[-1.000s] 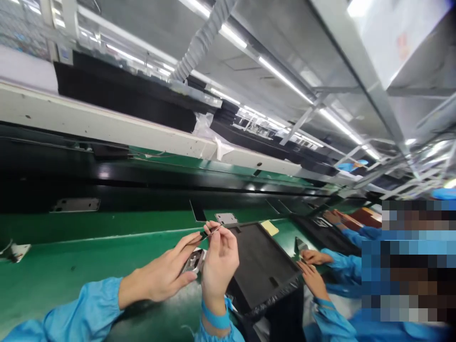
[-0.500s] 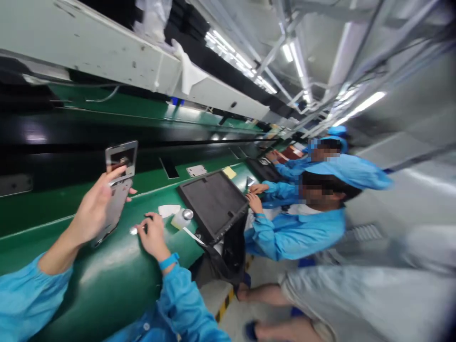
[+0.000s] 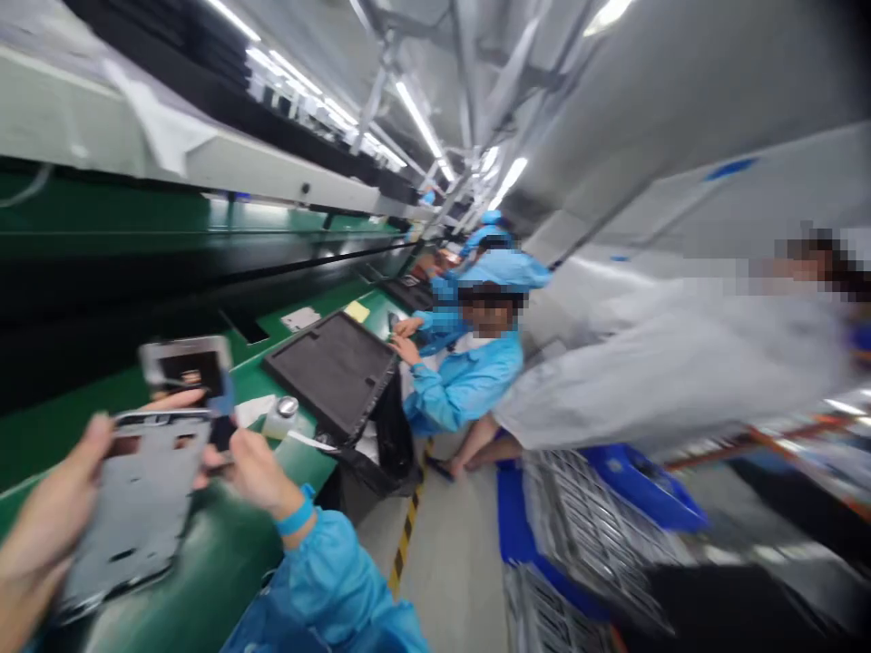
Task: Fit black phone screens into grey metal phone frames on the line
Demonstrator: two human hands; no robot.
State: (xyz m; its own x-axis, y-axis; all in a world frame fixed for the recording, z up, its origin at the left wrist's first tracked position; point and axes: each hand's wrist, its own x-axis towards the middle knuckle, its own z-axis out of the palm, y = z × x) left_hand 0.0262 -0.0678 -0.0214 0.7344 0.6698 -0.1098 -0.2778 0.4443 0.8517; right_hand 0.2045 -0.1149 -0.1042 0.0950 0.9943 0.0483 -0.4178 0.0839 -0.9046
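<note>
My left hand [image 3: 64,508] is wrapped round the edge of a grey metal phone frame [image 3: 142,499], held over the green bench [image 3: 204,553]. Just behind the frame, a second phone part [image 3: 221,363] with a white border and dark middle stands raised, some of its lower edge hidden by fingers. My right hand [image 3: 262,472] is pinched at the right side of these parts; what lies between its fingertips is too blurred to make out. A blue band circles the right wrist.
Beyond my right hand are a bottle [image 3: 281,417], white paper [image 3: 253,411] and a black foam tray [image 3: 333,367]. A co-worker in blue [image 3: 463,372] sits past the tray. Blue crates [image 3: 599,535] stand on the floor at right.
The view has swung right. The phone frame is now lower and nearer, its flat face turned toward me. My right hand has risen from the bench to the phone parts.
</note>
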